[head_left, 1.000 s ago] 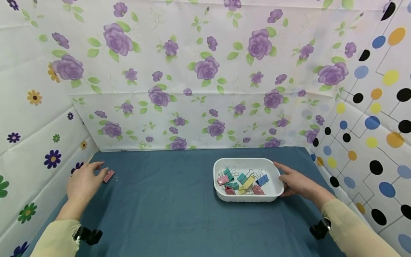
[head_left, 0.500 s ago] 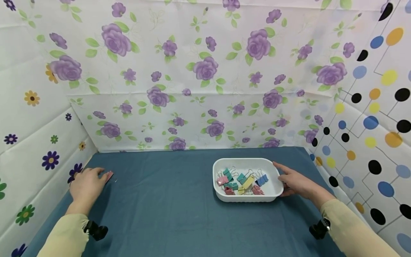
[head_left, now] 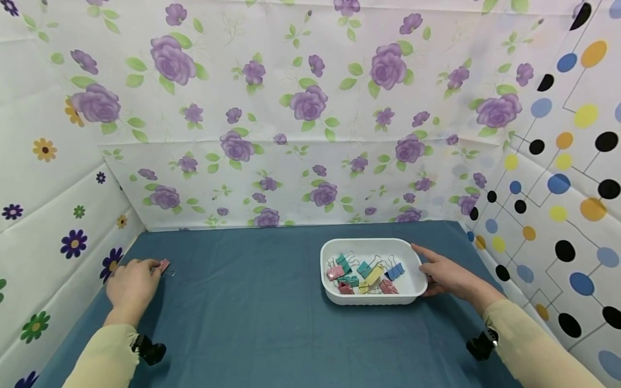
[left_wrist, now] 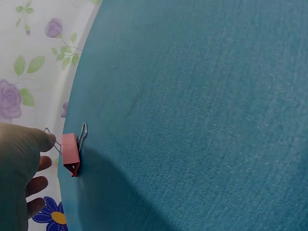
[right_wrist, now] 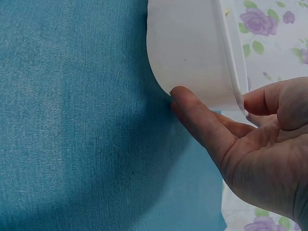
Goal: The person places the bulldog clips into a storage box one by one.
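Note:
At the left of the head view, my left hand (head_left: 132, 286) pinches a pink binder clip (head_left: 164, 265) by a wire handle. The left wrist view shows the clip (left_wrist: 70, 150) with its wire handles spread. At the right, my right hand (head_left: 448, 276) grips the end of a white tray (head_left: 412, 269). In the right wrist view, one digit touches the lower edge of the tray wall (right_wrist: 192, 53) and another meets its rim. Inside the tray lie several binder clips, among them a yellow clip (head_left: 374, 275) and a blue clip (head_left: 395, 271).
A blue cloth (head_left: 233, 312) covers the table. A floral curtain (head_left: 271, 108) hangs behind it, a flower-print curtain (head_left: 48, 258) stands at the left, and a dotted curtain (head_left: 558, 215) is at the right. Each wrist wears a black camera.
My left hand has come down beside the pink binder clip and taken hold of its wire handle; the clip has turned slightly. The right hand stays at the tray's end.

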Tool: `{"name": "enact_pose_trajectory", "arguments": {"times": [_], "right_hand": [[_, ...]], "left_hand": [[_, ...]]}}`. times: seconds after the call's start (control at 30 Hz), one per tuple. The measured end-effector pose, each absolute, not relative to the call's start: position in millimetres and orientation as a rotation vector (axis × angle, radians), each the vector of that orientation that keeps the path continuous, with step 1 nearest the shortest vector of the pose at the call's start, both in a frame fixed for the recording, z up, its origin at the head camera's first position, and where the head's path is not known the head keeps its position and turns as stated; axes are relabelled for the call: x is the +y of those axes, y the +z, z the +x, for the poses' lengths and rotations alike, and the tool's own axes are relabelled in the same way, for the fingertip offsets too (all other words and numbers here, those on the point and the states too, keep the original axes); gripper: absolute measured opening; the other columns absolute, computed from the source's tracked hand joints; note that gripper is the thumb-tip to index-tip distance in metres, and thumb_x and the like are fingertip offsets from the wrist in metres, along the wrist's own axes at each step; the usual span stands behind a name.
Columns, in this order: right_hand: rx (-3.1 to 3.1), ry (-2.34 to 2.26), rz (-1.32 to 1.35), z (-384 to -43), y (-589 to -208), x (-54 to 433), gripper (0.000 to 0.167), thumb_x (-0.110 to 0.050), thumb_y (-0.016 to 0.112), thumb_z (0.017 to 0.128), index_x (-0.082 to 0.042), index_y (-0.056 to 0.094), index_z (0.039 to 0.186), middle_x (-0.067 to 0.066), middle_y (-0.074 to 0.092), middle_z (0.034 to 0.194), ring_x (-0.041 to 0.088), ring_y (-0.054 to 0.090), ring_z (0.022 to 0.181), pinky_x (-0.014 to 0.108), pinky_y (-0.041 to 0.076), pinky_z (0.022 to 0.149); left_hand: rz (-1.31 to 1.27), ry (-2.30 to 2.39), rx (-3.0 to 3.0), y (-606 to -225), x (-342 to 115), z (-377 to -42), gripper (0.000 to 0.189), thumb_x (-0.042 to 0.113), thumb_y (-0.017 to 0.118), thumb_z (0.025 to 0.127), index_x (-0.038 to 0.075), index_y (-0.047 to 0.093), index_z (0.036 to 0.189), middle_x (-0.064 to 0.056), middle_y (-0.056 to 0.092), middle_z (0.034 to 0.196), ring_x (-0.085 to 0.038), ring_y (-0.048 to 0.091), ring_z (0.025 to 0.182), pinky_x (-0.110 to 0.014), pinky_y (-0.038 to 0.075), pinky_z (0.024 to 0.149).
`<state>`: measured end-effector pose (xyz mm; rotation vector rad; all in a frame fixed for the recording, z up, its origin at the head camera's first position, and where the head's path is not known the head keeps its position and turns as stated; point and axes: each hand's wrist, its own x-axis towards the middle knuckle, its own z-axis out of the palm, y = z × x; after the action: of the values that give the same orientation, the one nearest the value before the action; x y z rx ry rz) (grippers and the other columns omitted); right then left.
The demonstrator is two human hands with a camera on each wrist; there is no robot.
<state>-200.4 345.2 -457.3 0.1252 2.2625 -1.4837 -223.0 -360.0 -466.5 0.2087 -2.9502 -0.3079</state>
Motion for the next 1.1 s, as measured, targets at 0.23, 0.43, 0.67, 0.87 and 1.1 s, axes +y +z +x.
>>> {"name": "enact_pose_trajectory", "arguments": {"times": [0.23, 0.43, 0.67, 0.87, 1.1], "right_hand": [[2.262, -1.485, 0.119, -200.3, -458.2, 345.2, 0.071, -0.013, 0.043, 0.107, -0.022, 0.004, 0.167, 0.03, 0.046, 0.134, 0.034, 0.065, 0.091, 0.051, 0.059, 0.075], [2.264, -1.482, 0.129, -200.3, -458.2, 344.9, 0.071, -0.013, 0.043, 0.107, -0.022, 0.004, 0.167, 0.03, 0.046, 0.134, 0.033, 0.065, 0.091, 0.05, 0.059, 0.075], [2.261, -1.482, 0.122, -199.8, -457.3, 344.7, 0.072, -0.012, 0.043, 0.106, -0.022, 0.005, 0.167, 0.032, 0.043, 0.139, 0.035, 0.065, 0.094, 0.051, 0.059, 0.075], [2.256, -1.481, 0.127, -200.7, -456.8, 344.9, 0.072, -0.012, 0.043, 0.106, -0.022, 0.005, 0.167, 0.032, 0.042, 0.141, 0.036, 0.064, 0.097, 0.05, 0.059, 0.077], [2.256, -1.483, 0.121, -199.4, -455.6, 345.1, 0.072, -0.012, 0.042, 0.107, -0.022, 0.005, 0.167, 0.033, 0.041, 0.141, 0.036, 0.064, 0.096, 0.052, 0.059, 0.077]], "left_hand": [[0.188, -0.311, -2.935, -470.0, -360.8, -223.8, 0.032, 0.021, 0.06, 0.102, -0.001, 0.069, 0.123, -0.03, 0.062, 0.118, -0.052, 0.055, 0.098, -0.071, 0.042, 0.079], [0.165, -0.323, -2.908, -470.2, -361.4, -222.5, 0.031, 0.024, 0.061, 0.103, -0.001, 0.072, 0.118, -0.028, 0.064, 0.111, -0.05, 0.056, 0.094, -0.07, 0.042, 0.078], [0.148, -0.32, -2.887, -471.9, -362.5, -221.9, 0.03, 0.022, 0.063, 0.102, -0.002, 0.073, 0.116, -0.029, 0.065, 0.112, -0.05, 0.056, 0.093, -0.069, 0.043, 0.078], [0.119, -0.32, -2.873, -472.6, -363.8, -221.6, 0.027, 0.021, 0.066, 0.1, -0.002, 0.074, 0.112, -0.029, 0.066, 0.109, -0.048, 0.057, 0.089, -0.066, 0.044, 0.074], [0.103, -0.295, -2.859, -467.4, -363.3, -222.7, 0.024, 0.019, 0.065, 0.1, 0.001, 0.074, 0.112, -0.028, 0.063, 0.111, -0.049, 0.055, 0.094, -0.066, 0.043, 0.075]]}}
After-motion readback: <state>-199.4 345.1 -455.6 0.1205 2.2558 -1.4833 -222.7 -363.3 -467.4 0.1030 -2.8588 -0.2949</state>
